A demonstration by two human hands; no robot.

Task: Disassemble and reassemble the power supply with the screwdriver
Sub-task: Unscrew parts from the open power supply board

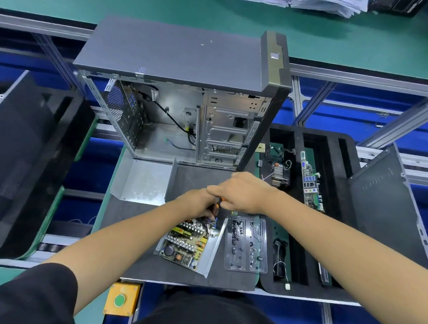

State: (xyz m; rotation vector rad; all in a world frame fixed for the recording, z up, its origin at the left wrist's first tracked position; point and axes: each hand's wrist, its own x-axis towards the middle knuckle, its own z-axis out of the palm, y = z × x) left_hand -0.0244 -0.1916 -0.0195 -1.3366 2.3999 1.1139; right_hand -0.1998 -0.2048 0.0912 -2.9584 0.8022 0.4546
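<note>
Two hands, right hand (246, 192) gripping screwdriver (219, 204)

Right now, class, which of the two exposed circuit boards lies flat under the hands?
The power supply board in its open metal tray; the other, the motherboard, stands on edge in the black rack.

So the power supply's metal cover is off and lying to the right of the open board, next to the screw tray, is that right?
Not quite. The head view shows the cover off, but it lies to the upper left of the board, in front of the case. The screw tray alone sits to the board's right.
</note>
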